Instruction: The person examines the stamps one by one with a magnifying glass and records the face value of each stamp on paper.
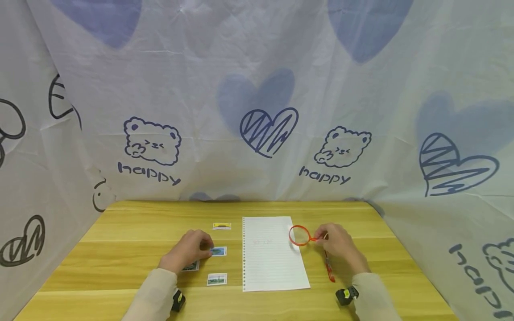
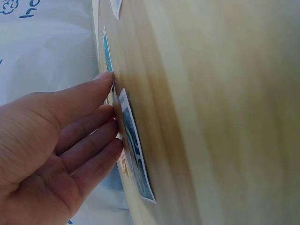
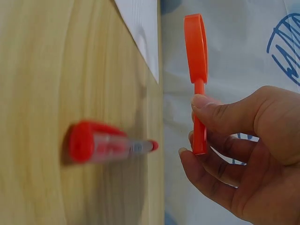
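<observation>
My left hand [image 1: 188, 250] is low over the table, its thumb and index fingertips at the left edge of a blue postage stamp [image 1: 218, 251]. In the left wrist view the thumb covers one end of that stamp [image 2: 107, 51]; the fingers look relaxed. A dark green stamp [image 2: 137, 147] lies just under the hand, partly hidden in the head view. My right hand [image 1: 339, 243] pinches the handle of an orange-red magnifying glass [image 3: 196, 51] between thumb and fingers, raised above the table. Its lens ring overlaps the right edge of a lined paper sheet [image 1: 271, 263] in the head view.
A yellow stamp [image 1: 222, 226] lies farther back and a green landscape stamp [image 1: 217, 279] nearer the front. A red-capped pen [image 3: 112, 144] rests on the wooden table [image 1: 100, 263] below the right hand. Printed white cloth [image 1: 209, 147] hangs behind the table and at its sides.
</observation>
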The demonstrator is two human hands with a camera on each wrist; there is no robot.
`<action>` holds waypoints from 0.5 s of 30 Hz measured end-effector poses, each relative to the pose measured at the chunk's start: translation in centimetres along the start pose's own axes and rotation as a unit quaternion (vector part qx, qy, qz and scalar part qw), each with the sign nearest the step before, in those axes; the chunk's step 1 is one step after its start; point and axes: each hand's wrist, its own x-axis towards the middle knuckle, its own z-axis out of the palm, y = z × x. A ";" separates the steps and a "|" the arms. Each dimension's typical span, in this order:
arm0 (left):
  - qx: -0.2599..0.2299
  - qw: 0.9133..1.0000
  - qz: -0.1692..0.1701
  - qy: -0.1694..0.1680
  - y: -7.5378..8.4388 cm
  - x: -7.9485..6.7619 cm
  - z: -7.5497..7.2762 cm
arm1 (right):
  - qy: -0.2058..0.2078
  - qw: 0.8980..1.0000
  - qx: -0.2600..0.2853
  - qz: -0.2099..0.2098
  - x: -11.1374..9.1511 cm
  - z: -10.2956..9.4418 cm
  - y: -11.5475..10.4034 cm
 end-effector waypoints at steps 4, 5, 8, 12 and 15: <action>-0.002 1.000 0.003 0.001 0.0 -0.1 0.0 | 0.005 1.000 -0.005 -0.007 -0.3 -0.4 0.9; -0.003 1.000 0.003 0.002 0.0 -0.1 0.0 | 0.005 1.000 -0.005 -0.007 -0.4 -0.5 1.1; -0.004 1.000 0.005 0.003 0.0 -0.1 0.0 | 0.003 1.000 -0.001 -0.003 -0.6 -0.9 1.6; -0.006 1.000 0.008 0.002 0.1 -0.1 0.0 | 0.003 1.000 0.002 -0.005 -0.8 -1.3 2.3; -0.007 1.000 0.011 0.003 0.1 -0.1 -0.1 | 0.005 1.000 0.000 -0.011 -1.0 -1.5 2.7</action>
